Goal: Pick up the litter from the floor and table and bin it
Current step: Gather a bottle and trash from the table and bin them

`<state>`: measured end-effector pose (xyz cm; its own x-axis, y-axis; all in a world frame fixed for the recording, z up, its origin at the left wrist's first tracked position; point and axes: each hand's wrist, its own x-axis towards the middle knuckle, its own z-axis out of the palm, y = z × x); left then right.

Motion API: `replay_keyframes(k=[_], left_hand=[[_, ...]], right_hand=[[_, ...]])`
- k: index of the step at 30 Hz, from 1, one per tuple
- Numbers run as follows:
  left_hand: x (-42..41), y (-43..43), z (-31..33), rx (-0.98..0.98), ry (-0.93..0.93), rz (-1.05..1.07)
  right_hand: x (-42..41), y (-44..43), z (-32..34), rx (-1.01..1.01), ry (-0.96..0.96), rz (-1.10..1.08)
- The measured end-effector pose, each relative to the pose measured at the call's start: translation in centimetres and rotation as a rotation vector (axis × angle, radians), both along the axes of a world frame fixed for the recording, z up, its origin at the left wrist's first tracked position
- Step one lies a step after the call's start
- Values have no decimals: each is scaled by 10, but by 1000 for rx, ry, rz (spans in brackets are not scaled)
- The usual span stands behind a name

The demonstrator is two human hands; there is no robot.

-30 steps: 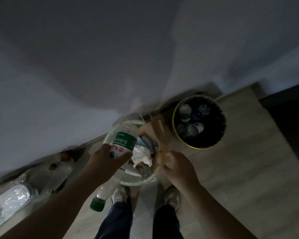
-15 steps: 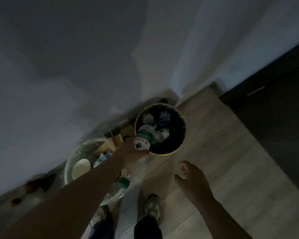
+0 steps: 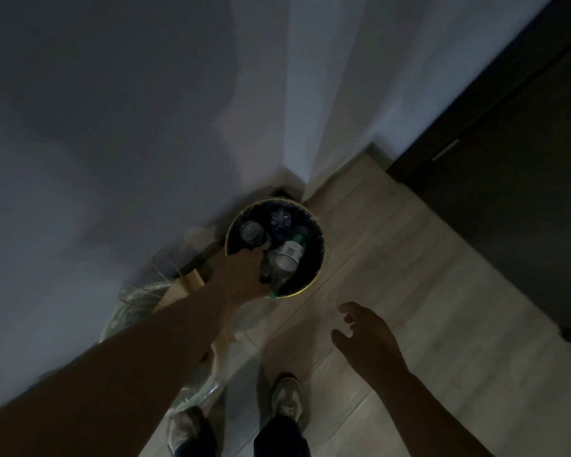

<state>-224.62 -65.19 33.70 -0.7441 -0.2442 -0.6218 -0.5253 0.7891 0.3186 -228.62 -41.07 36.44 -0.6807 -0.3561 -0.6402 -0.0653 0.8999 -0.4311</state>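
Half a second on, our left arm has stretched further out, and the bottle [image 3: 279, 270] that hung above the bin [image 3: 315, 267] now lies inside it. Dim light and blur swallow most detail.

At the far left a clear plastic bag [image 3: 136, 305] sits on the floor [image 3: 409, 258], half covered by our forearm [image 3: 145, 357]; we cannot make out what it holds. Our left hand [image 3: 244, 275] hangs over the near-left rim of the bin, its back towards us. Its fingers are tucked out of sight against the bottle, so we cannot tell whether they grip it or have let go.

Just right of that hand the bottle lies slanted, green cap at the near rim, labelled end deeper in among other bottles [image 3: 251, 230] that are only dark shapes. Further right, our right hand [image 3: 366, 334] hovers above the floor, well apart from the bin, fingers loosely curled and holding nothing. Our shoes [image 3: 285, 400] are partly cut off at the lower edge.
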Motion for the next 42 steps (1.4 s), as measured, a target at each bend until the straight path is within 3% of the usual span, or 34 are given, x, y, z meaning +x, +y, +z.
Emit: replay_keyframes(k=[8, 11, 15, 19, 22, 26, 35, 42], left_hand=[[16, -36, 59, -146, 31, -156], [25, -48, 102, -157, 95, -135], [49, -57, 175, -171, 75, -276], [76, -60, 273, -122, 98, -321], [95, -74, 347, -173, 350, -356], [116, -106, 440, -186, 352, -329], [147, -136, 674, -595, 745, -294], [179, -110, 804, -848, 933, -67]], right_hand=[[13, -19, 47, 79, 31, 134], [24, -30, 80, 83, 51, 172], [34, -48, 145, 66, 118, 223], [39, -70, 228, 27, 199, 248], [42, -89, 299, -25, 310, 291], [46, -111, 399, -93, 455, 376], [35, -154, 633, -393, 840, 494], [32, -174, 766, -721, 1072, 681]])
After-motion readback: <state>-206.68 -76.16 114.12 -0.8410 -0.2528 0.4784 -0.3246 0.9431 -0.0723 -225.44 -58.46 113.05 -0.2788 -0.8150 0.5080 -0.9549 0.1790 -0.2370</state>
